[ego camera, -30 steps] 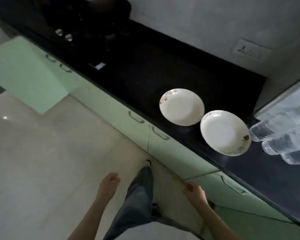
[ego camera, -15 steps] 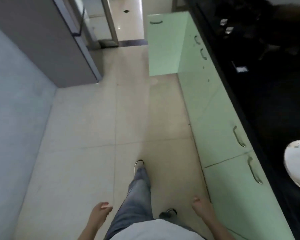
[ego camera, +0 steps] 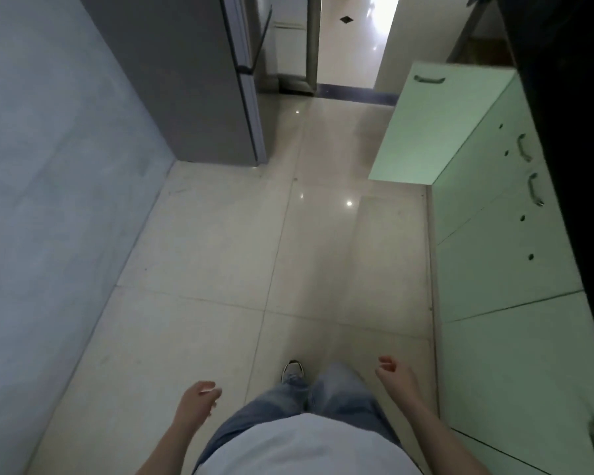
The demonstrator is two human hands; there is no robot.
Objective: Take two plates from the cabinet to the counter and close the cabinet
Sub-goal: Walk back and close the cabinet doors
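Person seen from above, standing on a pale tiled floor (ego camera: 220, 255), both hands empty. Left hand (ego camera: 197, 402) hangs beside the left thigh, fingers loosely curled, holding nothing. Ahead of it and further left, a grey wall (ego camera: 48, 166) and a grey refrigerator (ego camera: 199, 80). Between the hands, blue jeans (ego camera: 323, 392) and one shoe (ego camera: 292, 369). Right hand (ego camera: 396, 373) is slack and half open, just beside the green cabinets (ego camera: 501, 269). Well ahead of it, one cabinet door (ego camera: 436, 125) stands swung out over the floor. Dark counter (ego camera: 576, 132) runs to its right; plates are out of view, possibly behind.
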